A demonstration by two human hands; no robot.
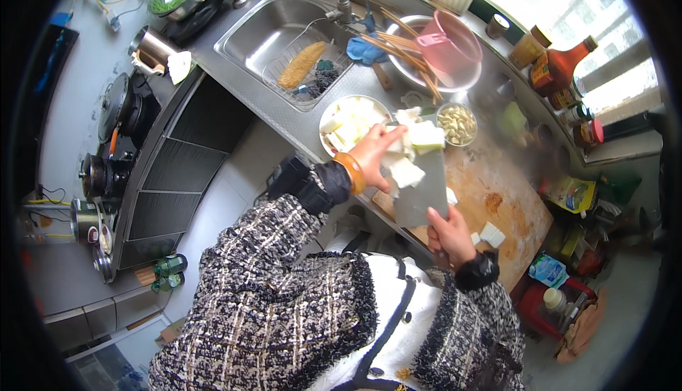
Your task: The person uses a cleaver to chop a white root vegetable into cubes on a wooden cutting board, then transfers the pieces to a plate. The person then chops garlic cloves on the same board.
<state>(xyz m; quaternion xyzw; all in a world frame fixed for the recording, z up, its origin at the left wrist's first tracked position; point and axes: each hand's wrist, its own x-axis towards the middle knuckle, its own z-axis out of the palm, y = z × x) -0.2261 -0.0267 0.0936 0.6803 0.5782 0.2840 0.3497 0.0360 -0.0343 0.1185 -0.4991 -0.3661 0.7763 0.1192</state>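
Observation:
My right hand (452, 237) grips a wide-bladed kitchen cleaver (426, 194) at its lower end; the grip itself is mostly hidden by my fingers. Pale white-green cut vegetable pieces (407, 171), perhaps cabbage, lie on the flat blade. My left hand (373, 159), fingers spread, rests against these pieces at the blade's left side. Just left of it stands a bowl (324, 140) heaped with similar pieces. A small bowl of peeled garlic cloves (457, 124) is beyond the blade. White cut chunks (491, 235) lie on the wooden cutting board (474, 178) under and beside the cleaver.
Behind are a steel sink (250, 39) with a loofah (302, 65) in a wire rack, and a basin (474, 79) with a pink plastic container (450, 45) and chopsticks. Bottles and jars (559, 71) line the windowsill. A stove with pans (117, 106) stands left.

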